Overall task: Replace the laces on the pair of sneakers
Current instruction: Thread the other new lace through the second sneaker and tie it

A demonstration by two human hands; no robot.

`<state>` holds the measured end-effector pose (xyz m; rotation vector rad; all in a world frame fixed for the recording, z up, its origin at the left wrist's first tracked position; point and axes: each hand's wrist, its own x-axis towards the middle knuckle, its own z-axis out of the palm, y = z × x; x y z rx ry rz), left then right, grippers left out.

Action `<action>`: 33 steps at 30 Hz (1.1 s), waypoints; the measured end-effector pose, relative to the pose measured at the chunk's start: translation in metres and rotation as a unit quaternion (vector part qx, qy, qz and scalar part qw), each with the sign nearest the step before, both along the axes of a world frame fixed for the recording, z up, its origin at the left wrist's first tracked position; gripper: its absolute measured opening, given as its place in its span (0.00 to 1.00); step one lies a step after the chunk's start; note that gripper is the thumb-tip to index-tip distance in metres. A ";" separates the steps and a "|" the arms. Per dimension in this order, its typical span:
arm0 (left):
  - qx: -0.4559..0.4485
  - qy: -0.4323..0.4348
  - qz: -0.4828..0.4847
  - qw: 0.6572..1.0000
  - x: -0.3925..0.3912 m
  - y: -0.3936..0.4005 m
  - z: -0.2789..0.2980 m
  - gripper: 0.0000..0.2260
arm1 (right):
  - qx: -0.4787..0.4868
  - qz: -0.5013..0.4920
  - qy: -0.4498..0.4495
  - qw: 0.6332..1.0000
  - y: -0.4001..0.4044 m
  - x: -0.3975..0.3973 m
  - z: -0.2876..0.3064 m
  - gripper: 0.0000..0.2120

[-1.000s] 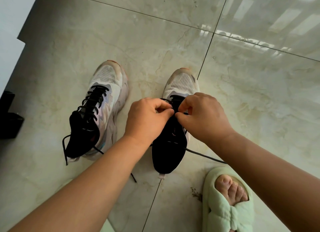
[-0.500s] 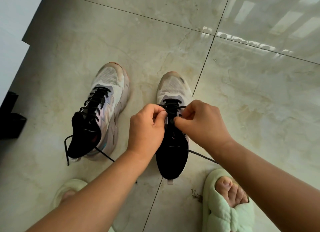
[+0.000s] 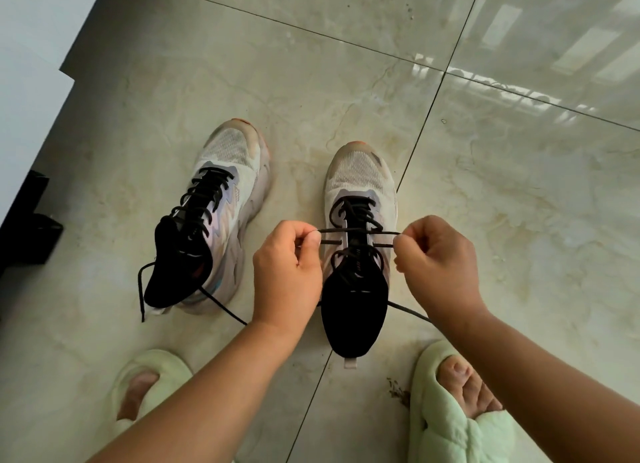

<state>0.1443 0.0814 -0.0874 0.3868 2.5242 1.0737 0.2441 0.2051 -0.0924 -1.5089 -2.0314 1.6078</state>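
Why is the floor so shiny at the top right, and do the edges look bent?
Head view: bright window glare reflects off the glossy floor tiles; the wide-angle lens bows the grout lines; the hands, left hand and right hand, and the black lace look sharp, evenly lit.

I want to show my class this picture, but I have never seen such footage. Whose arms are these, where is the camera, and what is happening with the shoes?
The camera sits on a person's head, looking down at their own arms. Two sneakers stand on a tiled floor. The left hand and right hand each pinch the black lace of the right sneaker, stretching it sideways across the shoe. The left sneaker stands untouched, laced, its lace ends lying loose on the floor. The person's feet wear green slippers.
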 end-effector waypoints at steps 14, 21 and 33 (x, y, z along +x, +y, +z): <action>-0.006 0.060 -0.126 0.990 -0.014 0.016 0.009 0.03 | 0.194 0.173 0.005 0.966 0.007 -0.008 0.007 0.05; 0.126 -0.163 0.134 0.969 0.003 0.017 0.004 0.08 | 0.160 0.081 -0.075 0.981 0.003 0.002 -0.001 0.06; 0.021 0.016 -0.035 0.999 -0.004 0.008 0.010 0.04 | 0.254 0.235 -0.068 0.936 0.011 -0.014 0.006 0.06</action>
